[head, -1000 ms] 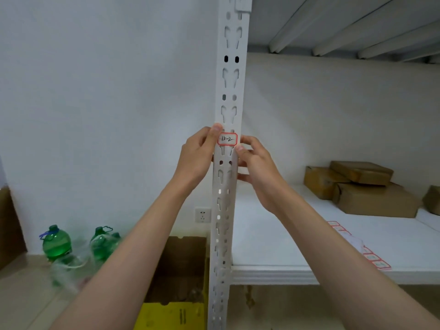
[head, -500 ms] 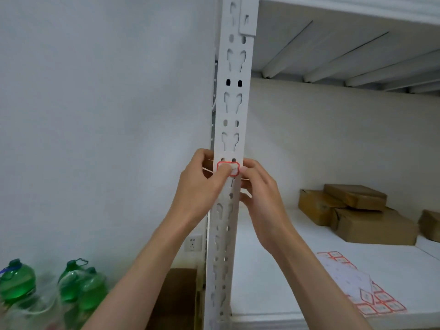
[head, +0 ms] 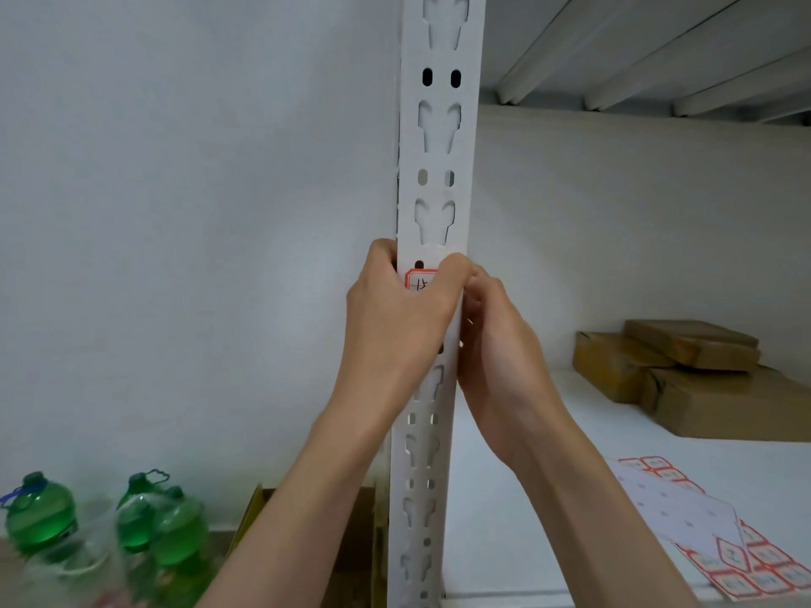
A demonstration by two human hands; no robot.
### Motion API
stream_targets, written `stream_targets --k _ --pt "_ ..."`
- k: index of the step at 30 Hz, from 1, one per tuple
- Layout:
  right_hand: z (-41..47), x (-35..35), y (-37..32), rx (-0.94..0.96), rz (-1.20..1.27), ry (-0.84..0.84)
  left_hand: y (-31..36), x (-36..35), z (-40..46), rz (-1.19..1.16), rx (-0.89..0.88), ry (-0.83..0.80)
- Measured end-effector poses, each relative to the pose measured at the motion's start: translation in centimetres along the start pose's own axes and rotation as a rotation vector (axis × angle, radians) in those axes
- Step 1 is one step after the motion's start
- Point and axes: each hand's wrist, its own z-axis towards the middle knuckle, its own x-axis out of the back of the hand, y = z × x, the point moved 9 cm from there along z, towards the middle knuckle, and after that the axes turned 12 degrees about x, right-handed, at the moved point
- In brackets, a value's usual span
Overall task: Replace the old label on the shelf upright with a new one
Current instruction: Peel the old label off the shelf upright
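Left hand [head: 397,318] slid over label [head: 418,280], pressing; right hand [head: 496,344] grip apparently pinching upright [head: 432,177]

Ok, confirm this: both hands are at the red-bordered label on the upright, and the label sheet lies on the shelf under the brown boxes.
Wrong on one point. The sheet lies on the shelf in front of the boxes, apart from them, not under them, as the head view shows. Both hands, left and right, are at the label on the upright.

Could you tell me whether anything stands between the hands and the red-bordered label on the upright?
Nothing visible does: the left hand already lies over the label on the upright, and the right hand is against the upright's edge beside it.
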Motion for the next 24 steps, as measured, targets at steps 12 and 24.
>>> stream_targets --k 12,24 --pt "-0.9 -0.5 0.0 -0.051 0.084 0.022 0.0 -0.1 -0.1 -0.017 0.018 0.018" --pt "-1.0 -0.5 -0.3 -0.036 0.066 -0.003 -0.4 -0.4 0.1 -0.041 0.022 -0.033"
